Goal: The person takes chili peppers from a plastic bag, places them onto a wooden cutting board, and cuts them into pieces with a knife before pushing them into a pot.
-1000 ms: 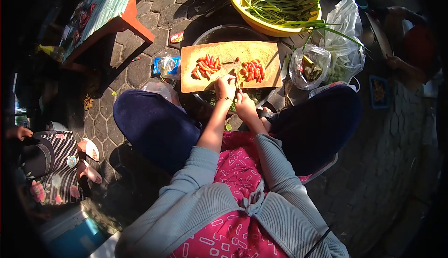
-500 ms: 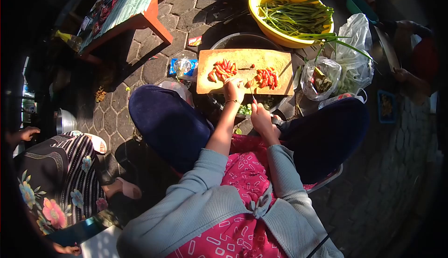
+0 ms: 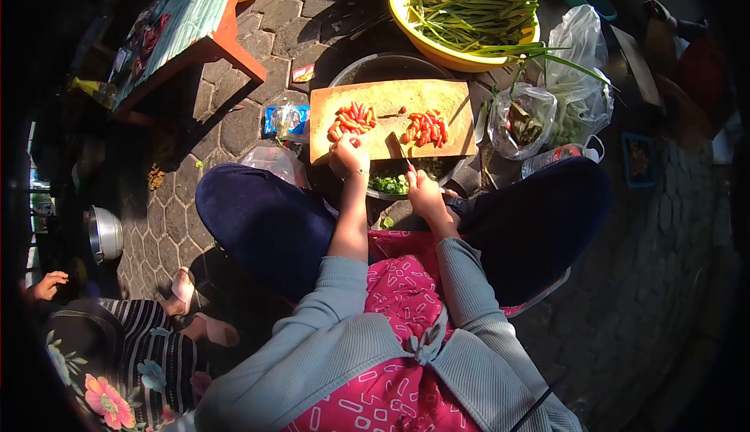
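Observation:
A wooden cutting board (image 3: 391, 100) lies over a dark round basin (image 3: 367, 67). At the board's left front, my left hand (image 3: 349, 155) has its fingers bent together at the edge of a pile of red chilies (image 3: 352, 119); what they pinch is hidden. My right hand (image 3: 424, 196) is closed round the handle of a knife (image 3: 397, 148). Its blade points up and left over the board's front edge, close to a second pile of red chilies (image 3: 426, 128). Chopped green pieces (image 3: 391, 184) show in the basin below the board.
A yellow basin (image 3: 402, 14) of long green stalks stands behind the board. Plastic bags (image 3: 576, 73) lie to the right, a blue packet (image 3: 287, 120) to the left. A low table (image 3: 195, 10) is at the back left. Another person's hand (image 3: 49, 284) shows at far left.
My left hand has moved left across the board to the left chili pile, away from the knife. The knife blade now shows more of its flat side. The whole view has shifted slightly.

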`<control>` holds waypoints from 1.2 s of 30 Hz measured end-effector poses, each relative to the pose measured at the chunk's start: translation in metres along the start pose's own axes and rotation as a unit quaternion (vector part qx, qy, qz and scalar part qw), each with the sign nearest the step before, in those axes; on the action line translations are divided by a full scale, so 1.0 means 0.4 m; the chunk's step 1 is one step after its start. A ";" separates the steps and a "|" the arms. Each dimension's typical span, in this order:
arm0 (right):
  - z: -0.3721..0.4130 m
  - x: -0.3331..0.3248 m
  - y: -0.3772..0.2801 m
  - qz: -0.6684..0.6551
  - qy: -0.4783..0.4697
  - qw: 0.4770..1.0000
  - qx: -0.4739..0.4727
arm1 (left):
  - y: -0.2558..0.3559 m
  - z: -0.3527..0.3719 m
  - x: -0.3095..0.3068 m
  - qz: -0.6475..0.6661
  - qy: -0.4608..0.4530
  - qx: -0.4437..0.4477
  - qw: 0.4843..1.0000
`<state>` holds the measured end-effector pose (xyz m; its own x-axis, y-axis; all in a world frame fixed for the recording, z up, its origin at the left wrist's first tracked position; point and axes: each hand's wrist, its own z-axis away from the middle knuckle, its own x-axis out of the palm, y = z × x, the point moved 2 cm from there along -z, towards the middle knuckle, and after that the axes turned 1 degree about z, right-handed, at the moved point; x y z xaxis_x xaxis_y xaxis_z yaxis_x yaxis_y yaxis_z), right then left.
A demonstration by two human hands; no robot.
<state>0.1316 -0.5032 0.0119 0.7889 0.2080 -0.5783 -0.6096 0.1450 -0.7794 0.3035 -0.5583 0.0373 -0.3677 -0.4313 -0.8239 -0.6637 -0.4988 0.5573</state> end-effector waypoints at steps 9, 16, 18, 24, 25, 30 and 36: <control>-0.025 -0.020 0.024 -0.024 0.071 0.997 -0.014 | 0.098 0.091 0.083 0.105 -0.013 0.234 0.966; -0.018 -0.032 -0.020 0.052 0.050 0.997 -0.002 | 0.078 0.094 0.094 0.107 -0.031 0.243 0.964; -0.014 -0.033 -0.028 0.068 0.040 0.997 0.002 | 0.069 0.091 0.105 0.102 -0.032 0.246 0.963; -0.017 -0.038 -0.046 0.108 0.024 0.994 -0.010 | 0.065 0.091 0.096 0.098 -0.054 0.229 0.967; -0.017 -0.038 -0.048 0.114 0.024 0.993 -0.013 | 0.062 0.091 0.098 0.100 -0.053 0.226 0.968; -0.014 -0.032 -0.058 0.119 0.017 0.993 -0.006 | 0.066 0.098 0.094 0.070 -0.031 0.207 0.975; -0.018 -0.007 -0.063 0.094 -0.014 0.994 0.045 | 0.050 0.093 0.122 0.131 -0.016 0.213 0.968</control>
<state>0.1451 -0.5144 0.0314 0.6580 0.2661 -0.7044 -0.7521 0.1865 -0.6321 0.2479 -0.5615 0.0043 -0.5752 -0.4737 -0.6668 -0.7509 -0.0175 0.6602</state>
